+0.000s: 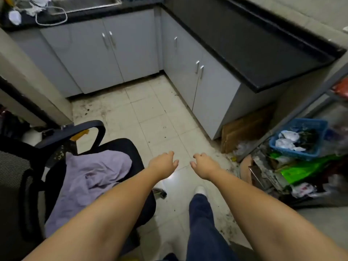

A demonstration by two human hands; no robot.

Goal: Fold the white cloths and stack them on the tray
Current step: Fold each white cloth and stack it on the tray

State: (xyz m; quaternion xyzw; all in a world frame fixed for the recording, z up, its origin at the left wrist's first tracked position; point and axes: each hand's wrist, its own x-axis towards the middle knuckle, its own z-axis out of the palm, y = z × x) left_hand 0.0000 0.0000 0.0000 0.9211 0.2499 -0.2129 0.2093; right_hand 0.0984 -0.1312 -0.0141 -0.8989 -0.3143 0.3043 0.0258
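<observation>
Far beyond fingers (pixel 170 154): white cloths (pixel 37 4) on counter (pixel 235 34).

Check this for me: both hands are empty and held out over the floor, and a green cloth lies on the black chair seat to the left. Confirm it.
One detail is wrong. The cloth on the black chair is pale purple, not green, as the head view shows. The rest holds: the left hand and right hand are empty, held out over the floor.

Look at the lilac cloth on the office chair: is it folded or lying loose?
Loose. The lilac cloth lies crumpled across the chair seat in uneven wrinkles, with no straight folded edges, and neither hand touches it.
</observation>
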